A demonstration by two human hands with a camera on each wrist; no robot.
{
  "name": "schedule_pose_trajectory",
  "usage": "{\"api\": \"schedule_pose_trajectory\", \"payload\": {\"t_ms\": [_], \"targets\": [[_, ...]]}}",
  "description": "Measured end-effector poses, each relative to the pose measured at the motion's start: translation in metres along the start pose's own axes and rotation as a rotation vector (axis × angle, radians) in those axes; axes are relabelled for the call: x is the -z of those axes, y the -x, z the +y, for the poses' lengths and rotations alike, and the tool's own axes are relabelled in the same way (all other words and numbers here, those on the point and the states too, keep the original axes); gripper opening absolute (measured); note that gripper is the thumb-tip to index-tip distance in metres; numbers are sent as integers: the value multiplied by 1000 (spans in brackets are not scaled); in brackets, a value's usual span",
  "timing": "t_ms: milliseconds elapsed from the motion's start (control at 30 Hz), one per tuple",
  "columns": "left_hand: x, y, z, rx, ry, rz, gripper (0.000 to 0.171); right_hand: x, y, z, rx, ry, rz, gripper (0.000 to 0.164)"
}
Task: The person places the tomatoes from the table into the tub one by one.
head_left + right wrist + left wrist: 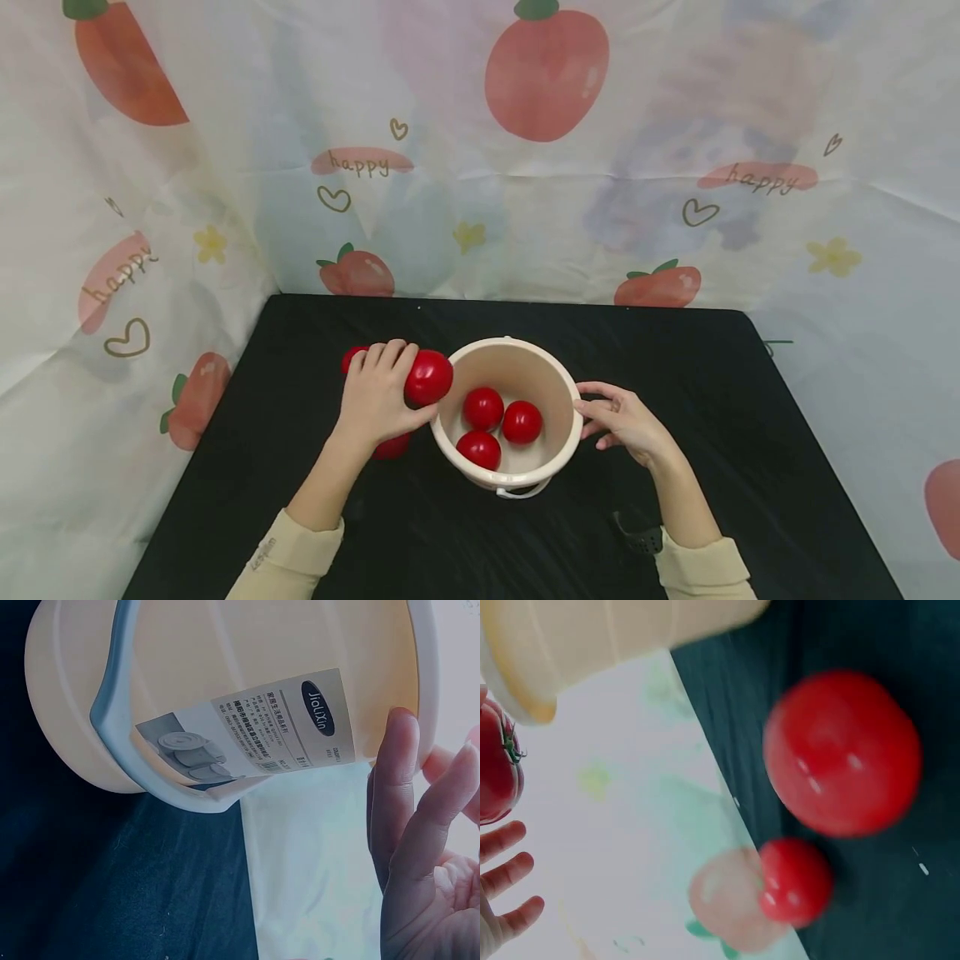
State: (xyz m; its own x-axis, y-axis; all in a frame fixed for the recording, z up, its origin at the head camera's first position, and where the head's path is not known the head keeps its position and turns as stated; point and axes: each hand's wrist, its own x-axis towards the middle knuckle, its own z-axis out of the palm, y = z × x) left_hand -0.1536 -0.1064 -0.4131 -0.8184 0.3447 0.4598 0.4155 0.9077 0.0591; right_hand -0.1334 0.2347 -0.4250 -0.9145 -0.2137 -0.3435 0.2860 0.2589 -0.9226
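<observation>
My left hand (377, 396) grips a shiny red tomato (428, 377) just left of a cream bucket (564, 375), near rim height. The held tomato's green stem shows at the edge of the left wrist view, beside my left fingers (510, 876). Three red tomatoes (522, 422) lie on the bucket's floor. At the bucket's right side, my right hand (626, 423) holds the rim, the thumb tip over it and fingers against the outer wall. Two more tomatoes, a larger one (844, 754) and a smaller one (795, 883), rest on the table, partly hidden by my left hand in the head view.
A black-covered table (720, 383) carries everything. The bucket's pale handle (169, 791) hangs down on the near side, by a printed label (281, 724). A patterned cloth (465, 192) stands behind the table and along its left side.
</observation>
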Motion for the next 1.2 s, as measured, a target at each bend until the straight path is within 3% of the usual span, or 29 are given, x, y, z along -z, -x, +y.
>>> {"api": "schedule_pose_trajectory", "payload": {"t_ms": [167,400,633,833,1000,1200], "targets": [[-10,-10,26,-127,-1,-14,70,0,1,-1,-4,1,2,56],[-24,-21,52,-255,-33,-124,71,0,0,-1,3,-3,-8,56],[-36,-30,67,-396,-84,-205,73,0,-1,0,6,-7,-13,56],[-45,-34,82,-585,-186,-312,73,0,-1,1,8,-8,-13,55],[-50,-34,90,-727,-265,-363,76,-1,-1,0,9,-1,-15,56],[-53,-35,94,-816,-340,-408,78,0,-2,1,10,-3,-18,55]]}}
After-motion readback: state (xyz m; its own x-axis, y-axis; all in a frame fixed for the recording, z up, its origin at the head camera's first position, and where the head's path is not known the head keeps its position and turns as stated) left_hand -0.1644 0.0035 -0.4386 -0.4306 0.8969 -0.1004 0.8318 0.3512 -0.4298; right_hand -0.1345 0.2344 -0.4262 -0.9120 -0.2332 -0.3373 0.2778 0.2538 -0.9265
